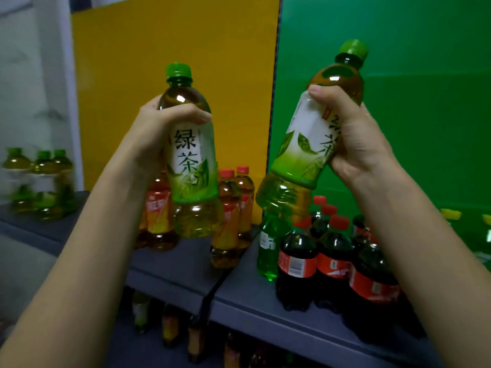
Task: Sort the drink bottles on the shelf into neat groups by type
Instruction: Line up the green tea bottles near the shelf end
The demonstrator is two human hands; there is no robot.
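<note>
My left hand (156,131) grips an upright green tea bottle (192,181) by its shoulder, lifted above the grey shelf (180,264). A second green tea bottle (303,155), tilted to the right, is held high in my right hand (356,144). Both have green caps and green-white labels. Under them stand red-capped tea bottles with orange labels (228,221), cola bottles with red labels (332,256), and one green soda bottle (268,248). A group of green tea bottles (39,181) stands at the far left of the shelf.
A yellow panel (172,62) and a green panel (411,102) back the shelf. More bottles (170,328) stand on a lower shelf in shadow. Yellow-capped bottles (451,213) show at the far right.
</note>
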